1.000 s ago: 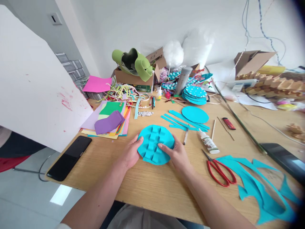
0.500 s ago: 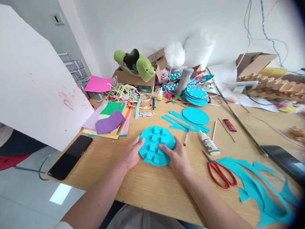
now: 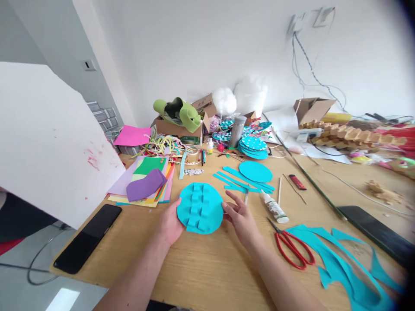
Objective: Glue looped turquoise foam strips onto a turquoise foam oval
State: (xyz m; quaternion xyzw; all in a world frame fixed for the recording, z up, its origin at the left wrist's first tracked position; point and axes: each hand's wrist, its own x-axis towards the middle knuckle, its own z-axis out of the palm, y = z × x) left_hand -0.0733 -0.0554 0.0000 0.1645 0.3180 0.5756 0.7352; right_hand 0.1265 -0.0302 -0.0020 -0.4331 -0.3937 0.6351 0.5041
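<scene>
A round turquoise paper disc [image 3: 212,216] with two rows of raised folded paper strips is held just above the table in front of me. My left hand [image 3: 171,222] grips its left edge, fingers underneath. At the right edge, my right hand [image 3: 240,216] pinches the rim lightly, with one finger lifted off and stretched out. Beyond the disc lie a plain turquoise paper oval [image 3: 255,172] and several cut turquoise strips [image 3: 227,180]. To the right of my right hand are a white glue bottle [image 3: 275,208] lying on its side and red-handled scissors [image 3: 293,246].
Turquoise paper offcuts [image 3: 343,255] spread at the right, beside a dark phone-like device [image 3: 372,229]. A black phone [image 3: 87,237] and stacked coloured paper [image 3: 147,183] are at the left. Behind stand a grey flask [image 3: 237,131], dotted discs [image 3: 253,144] and a cardboard box [image 3: 178,126].
My right thumb has moved from the strips on the disc's face to its right edge, and a finger has lifted. The camera view has tilted up and turned right.
</scene>
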